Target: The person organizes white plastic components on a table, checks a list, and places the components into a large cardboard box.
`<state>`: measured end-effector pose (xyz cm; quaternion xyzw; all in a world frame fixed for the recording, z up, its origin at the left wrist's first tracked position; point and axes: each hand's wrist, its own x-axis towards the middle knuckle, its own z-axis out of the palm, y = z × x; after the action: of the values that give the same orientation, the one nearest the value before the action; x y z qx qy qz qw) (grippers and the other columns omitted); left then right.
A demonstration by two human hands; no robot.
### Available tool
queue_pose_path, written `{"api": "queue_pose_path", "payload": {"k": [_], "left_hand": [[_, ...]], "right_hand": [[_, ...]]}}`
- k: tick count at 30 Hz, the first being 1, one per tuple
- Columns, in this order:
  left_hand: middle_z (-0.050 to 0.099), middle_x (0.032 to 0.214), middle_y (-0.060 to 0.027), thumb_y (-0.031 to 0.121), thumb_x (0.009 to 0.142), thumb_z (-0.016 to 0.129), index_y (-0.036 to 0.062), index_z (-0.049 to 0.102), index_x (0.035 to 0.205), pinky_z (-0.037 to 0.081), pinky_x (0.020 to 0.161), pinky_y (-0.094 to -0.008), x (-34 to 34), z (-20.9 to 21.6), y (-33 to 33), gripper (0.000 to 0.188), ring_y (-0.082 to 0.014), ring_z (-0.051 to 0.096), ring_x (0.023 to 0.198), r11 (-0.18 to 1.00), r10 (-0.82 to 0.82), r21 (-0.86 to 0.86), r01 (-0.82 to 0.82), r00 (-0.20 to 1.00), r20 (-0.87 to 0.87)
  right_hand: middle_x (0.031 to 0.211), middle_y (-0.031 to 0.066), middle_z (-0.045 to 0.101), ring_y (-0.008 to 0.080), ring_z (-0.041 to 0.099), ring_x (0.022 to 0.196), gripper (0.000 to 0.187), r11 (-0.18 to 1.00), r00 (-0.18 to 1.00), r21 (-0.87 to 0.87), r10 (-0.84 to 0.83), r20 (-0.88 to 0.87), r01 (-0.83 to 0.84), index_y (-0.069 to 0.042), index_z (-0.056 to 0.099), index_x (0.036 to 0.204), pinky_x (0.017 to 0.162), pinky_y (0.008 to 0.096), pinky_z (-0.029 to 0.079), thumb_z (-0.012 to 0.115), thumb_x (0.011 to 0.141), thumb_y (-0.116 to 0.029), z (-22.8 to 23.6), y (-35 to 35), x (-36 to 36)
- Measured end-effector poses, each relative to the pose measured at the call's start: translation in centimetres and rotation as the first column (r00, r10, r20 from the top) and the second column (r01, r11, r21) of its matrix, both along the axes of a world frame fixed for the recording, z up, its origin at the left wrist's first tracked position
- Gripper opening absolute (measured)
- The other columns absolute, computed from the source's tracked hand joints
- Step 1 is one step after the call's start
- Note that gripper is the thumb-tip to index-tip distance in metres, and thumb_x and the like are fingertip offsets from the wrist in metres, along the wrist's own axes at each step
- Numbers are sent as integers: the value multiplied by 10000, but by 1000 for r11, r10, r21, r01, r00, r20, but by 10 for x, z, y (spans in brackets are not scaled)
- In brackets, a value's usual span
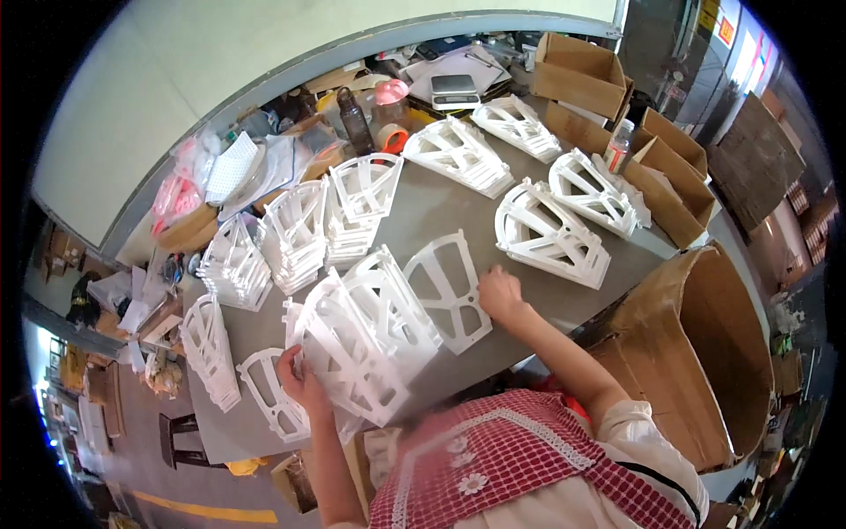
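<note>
Nearest, the left hand (304, 381) has its fingers partly bent at the left edge of a thick stack of white frames (339, 339); whether it grips firmly, I cannot tell. The right hand (500, 293) is loosely curled at the right edge of a flat white frame (456, 302), and its hold is also unclear. Another loose frame (275, 407) lies just left of the thick stack. Farther on the worktop (423, 210) stand grouped frames (295, 234), so I judge much of the stacking is done; these loose ones seem left. Behind are a scale (454, 92) and cartons (577, 75).
</note>
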<state>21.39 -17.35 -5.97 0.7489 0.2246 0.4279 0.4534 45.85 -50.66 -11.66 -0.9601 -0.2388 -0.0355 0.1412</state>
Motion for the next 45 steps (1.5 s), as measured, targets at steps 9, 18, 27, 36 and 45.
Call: {"api": "queue_pose_path", "payload": {"k": [9,18,27,36,45], "left_hand": [[597,1096,-98,-119,835,524,11,576,1187,550,641,-269,38,61,-42,379,-162,593,934,906,-96,-370,204,952,290],[504,1354,-138,0,854,651,-9,482,1360,296,1126,-367,37,55,-7,533,-243,461,1272,937,-156,-297,184,981,113],[574,1284,-142,211,795,764,-26,482,1344,414,1020,-345,-19,20,87,661,-243,539,1187,893,-430,-383,235,698,-573],[697,1025,-98,156,757,776,-17,614,1181,547,826,-345,-12,20,117,486,-205,678,885,693,-608,-709,129,632,-480],[692,996,-98,123,778,747,-39,607,1153,568,775,-363,-13,-1,133,432,-216,681,840,573,-634,-812,109,687,-355]], "right_hand": [[844,203,658,381,657,779,288,834,923,440,383,-29,-332,-53,631,1129,661,441,513,609,934,-264,128,69,-104],[734,153,644,284,640,634,221,590,855,798,347,-386,121,15,640,1050,587,408,501,610,894,-138,60,50,-44],[560,93,544,179,559,442,150,804,753,492,86,-652,334,34,655,831,426,347,453,577,869,-88,12,1,-1],[796,219,673,391,673,812,174,994,981,28,-96,-166,102,-27,643,930,742,511,537,568,821,-140,39,-3,-12],[1059,222,613,404,633,954,257,986,974,-38,-166,-151,162,-24,608,1031,804,514,528,582,866,-219,35,-23,-22]]}}
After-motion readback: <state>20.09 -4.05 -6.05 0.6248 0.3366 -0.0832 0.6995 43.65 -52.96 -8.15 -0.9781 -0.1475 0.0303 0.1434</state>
